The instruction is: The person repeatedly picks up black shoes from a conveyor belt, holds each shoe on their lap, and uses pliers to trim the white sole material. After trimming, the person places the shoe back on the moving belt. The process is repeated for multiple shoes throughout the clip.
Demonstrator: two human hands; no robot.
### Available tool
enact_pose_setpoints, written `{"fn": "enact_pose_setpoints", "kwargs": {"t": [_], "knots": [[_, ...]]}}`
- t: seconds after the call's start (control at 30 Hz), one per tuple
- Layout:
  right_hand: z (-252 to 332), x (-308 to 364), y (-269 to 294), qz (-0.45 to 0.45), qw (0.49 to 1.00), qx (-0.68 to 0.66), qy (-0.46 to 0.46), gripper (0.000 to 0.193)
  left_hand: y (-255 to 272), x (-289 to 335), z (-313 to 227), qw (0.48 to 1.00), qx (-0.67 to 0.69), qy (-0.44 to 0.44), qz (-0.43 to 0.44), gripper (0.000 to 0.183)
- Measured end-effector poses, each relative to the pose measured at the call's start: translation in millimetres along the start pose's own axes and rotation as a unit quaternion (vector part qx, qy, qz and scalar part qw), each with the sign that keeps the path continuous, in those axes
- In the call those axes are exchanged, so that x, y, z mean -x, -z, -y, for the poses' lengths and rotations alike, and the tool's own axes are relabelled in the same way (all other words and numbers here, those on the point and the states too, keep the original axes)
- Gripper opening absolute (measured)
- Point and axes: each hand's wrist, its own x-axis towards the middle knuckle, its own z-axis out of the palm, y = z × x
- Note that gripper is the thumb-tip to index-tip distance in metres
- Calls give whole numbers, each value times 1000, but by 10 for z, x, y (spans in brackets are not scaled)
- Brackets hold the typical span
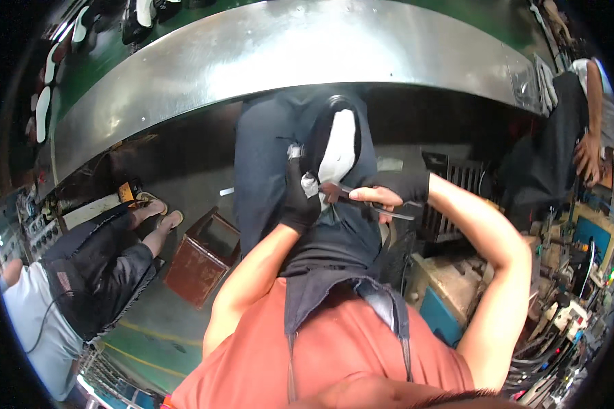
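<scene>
A black shoe upper with a white insole facing up rests on my lap, its rounded end pointing away from me. My left hand, in a dark fingerless glove with white wrapping on its fingertips, grips the near left side of the shoe. In my right hand, also dark-gloved, is a pair of pincers, fingers wrapped round the handles. The brown jaws of the pincers are at the near end of the shoe. Whether they pinch the material is too small to tell.
A curved metal conveyor edge runs across in front of my knees, with shoe parts on the green belt beyond. To my left are a brown stool and a seated person. Another person sits at right, near machinery and a crate.
</scene>
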Motion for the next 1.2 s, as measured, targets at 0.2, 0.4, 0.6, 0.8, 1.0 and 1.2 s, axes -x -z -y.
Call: {"fn": "enact_pose_setpoints", "kwargs": {"t": [0.2,0.4,0.6,0.8,1.0,1.2], "knots": [[578,256,-663,-333,794,506,53,33,5,-3,185,998,21,56,-15,69],[-92,-105,-547,-280,886,263,259,40,562,-326,-533,719,581,289,250,61],[-145,83,-270,-217,958,19,186,50,581,-588,-664,747,436,426,266,69],[82,188,-532,-465,799,333,185,33,191,-474,-437,885,328,309,114,60],[-204,350,-446,-415,816,379,134,33,-21,-313,-225,996,77,52,4,63],[643,477,-665,-359,674,397,509,38,236,-437,-357,963,219,99,119,83]]}}
